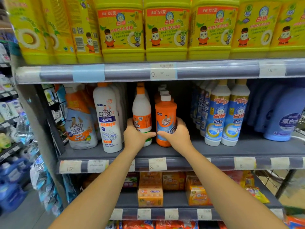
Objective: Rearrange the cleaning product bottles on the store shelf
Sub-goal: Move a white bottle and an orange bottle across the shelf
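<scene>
On the middle shelf [214, 152] my left hand [135, 134] grips the lower part of a white bottle with an orange cap [142, 109]. Right beside it, my right hand [176, 134] grips an orange bottle with a white cap [165, 113]. Both bottles stand upright, close together, at the front of their rows. More orange bottles line up behind the orange one. A tall white Mr Muscle bottle [108, 119] stands to the left, with a spray refill bottle [80, 123] beyond it.
Two white-and-blue bottles [226, 116] stand to the right, then large blue jugs [280, 116]. Yellow detergent bottles [166, 30] fill the shelf above. Orange boxes [150, 194] sit on the shelf below. A gap lies between the orange row and the blue bottles.
</scene>
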`<state>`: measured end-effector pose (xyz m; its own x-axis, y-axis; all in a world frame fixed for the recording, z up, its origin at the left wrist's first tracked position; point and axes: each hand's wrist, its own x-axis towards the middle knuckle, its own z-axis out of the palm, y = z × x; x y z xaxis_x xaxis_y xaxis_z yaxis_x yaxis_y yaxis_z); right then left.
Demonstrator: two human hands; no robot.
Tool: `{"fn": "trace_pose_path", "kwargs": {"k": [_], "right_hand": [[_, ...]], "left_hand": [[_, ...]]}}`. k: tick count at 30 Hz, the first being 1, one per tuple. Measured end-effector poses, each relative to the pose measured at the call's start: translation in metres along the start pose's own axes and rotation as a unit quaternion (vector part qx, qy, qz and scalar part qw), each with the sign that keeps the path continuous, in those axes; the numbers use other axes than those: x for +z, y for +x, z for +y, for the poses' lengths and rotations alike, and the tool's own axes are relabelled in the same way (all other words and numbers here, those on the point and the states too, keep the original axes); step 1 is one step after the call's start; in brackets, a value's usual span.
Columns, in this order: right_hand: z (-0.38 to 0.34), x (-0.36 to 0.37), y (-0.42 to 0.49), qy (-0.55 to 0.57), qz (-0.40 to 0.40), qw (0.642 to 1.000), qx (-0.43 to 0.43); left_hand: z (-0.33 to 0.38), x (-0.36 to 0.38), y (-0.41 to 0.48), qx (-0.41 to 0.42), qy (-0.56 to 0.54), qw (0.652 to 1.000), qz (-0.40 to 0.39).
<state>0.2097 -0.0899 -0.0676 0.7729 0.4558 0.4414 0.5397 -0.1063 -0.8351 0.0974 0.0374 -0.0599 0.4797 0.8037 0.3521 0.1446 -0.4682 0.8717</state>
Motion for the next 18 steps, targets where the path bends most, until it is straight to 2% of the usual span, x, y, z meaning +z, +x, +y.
{"fn": "trace_pose_path", "kwargs": {"k": [3,6,18], "right_hand": [[0.008,-0.007,-0.003,-0.027,-0.053,0.997,0.047],[0.009,-0.009,-0.005,-0.055,-0.077,0.993,0.075],[0.006,0.0,-0.014,-0.11,-0.048,0.991,0.066]], "left_hand": [[-0.008,-0.005,0.0,-0.034,0.02,0.998,-0.057],[-0.012,-0.007,0.0,-0.048,0.023,0.996,-0.076],[-0.009,-0.001,0.001,-0.026,0.047,0.996,-0.075]]}}
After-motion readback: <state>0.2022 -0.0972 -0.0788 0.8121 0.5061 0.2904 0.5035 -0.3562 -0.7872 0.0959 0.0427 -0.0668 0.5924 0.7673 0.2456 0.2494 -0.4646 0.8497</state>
